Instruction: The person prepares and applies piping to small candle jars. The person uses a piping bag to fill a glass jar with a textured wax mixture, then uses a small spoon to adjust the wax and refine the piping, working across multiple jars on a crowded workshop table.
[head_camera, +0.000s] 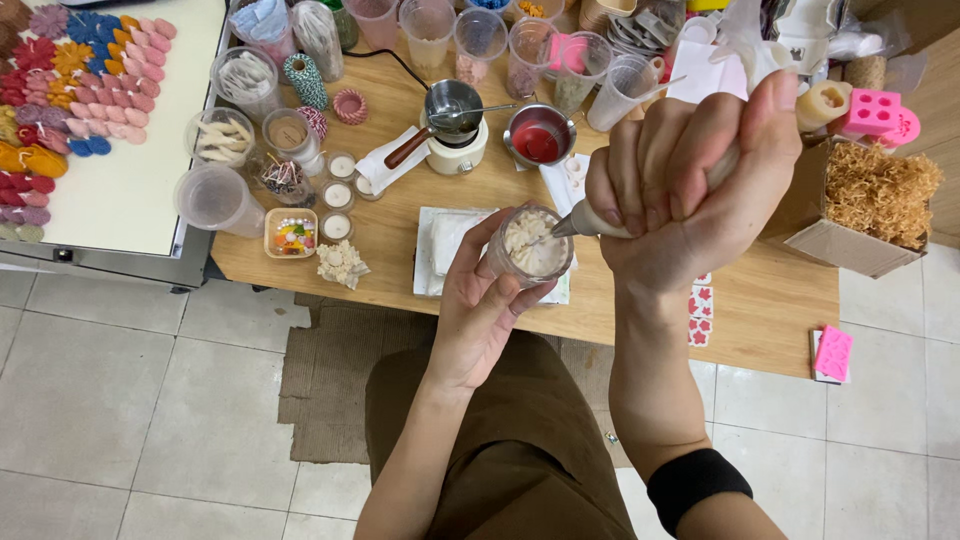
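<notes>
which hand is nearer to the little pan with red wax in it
The right hand. It grips a piping bag just right of the red wax pan, close beside it. The left hand sits lower, holding a small glass cup below the pan.

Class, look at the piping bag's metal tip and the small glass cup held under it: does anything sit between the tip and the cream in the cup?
Nothing visible does. The right hand squeezes the piping bag, and its metal tip points straight over the open rim of the glass cup held by the left hand. The cup has no lid.
</notes>
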